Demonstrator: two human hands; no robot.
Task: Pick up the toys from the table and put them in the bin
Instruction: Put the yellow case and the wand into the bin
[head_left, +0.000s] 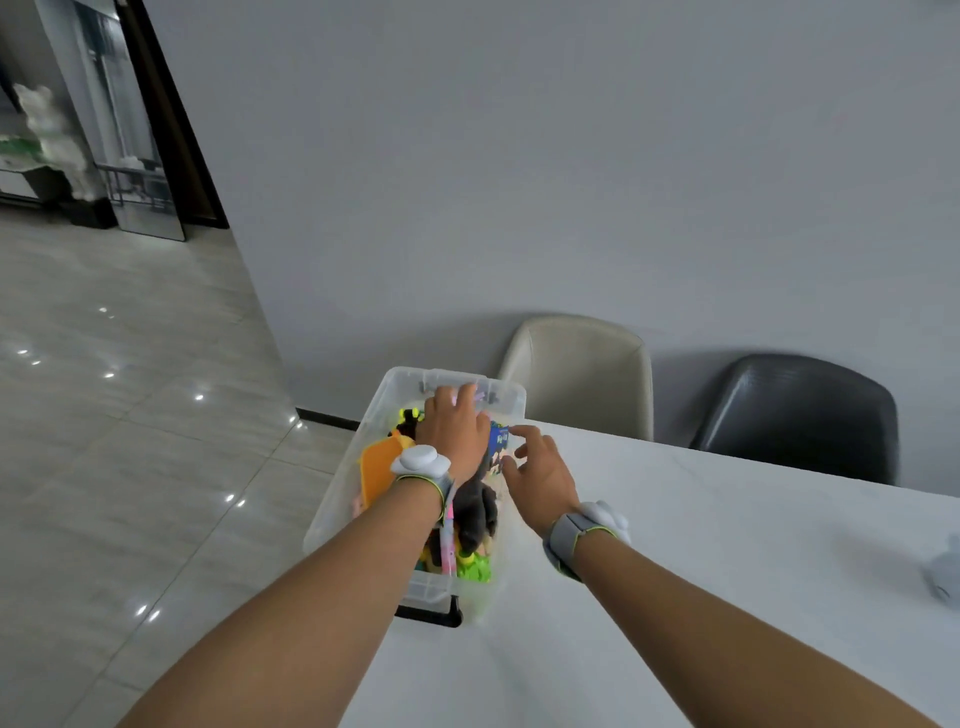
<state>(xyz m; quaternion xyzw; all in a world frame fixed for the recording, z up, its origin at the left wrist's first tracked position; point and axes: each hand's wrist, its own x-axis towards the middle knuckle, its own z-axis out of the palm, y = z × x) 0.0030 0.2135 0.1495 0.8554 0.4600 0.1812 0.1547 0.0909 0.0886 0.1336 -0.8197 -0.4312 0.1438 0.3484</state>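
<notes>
A clear plastic bin (332, 514) stands at the left end of the white table (701, 571), filled with toys. Among them are an orange piece (376, 467), a dark plush (480, 514), a green toy (475, 569) and a yellow-and-black toy (408, 415). My left hand (452, 428) lies palm down over the toys at the bin's far end, its fingertips curled over something pale pink that it mostly hides. My right hand (540, 475) hovers at the bin's right rim with fingers spread, its tips beside a blue printed packet (498, 436).
A beige chair (582, 369) and a dark grey chair (795, 410) stand against the wall behind the table. A small grey object (943, 571) lies at the table's right edge. Tiled floor (130, 415) extends to the left of the bin.
</notes>
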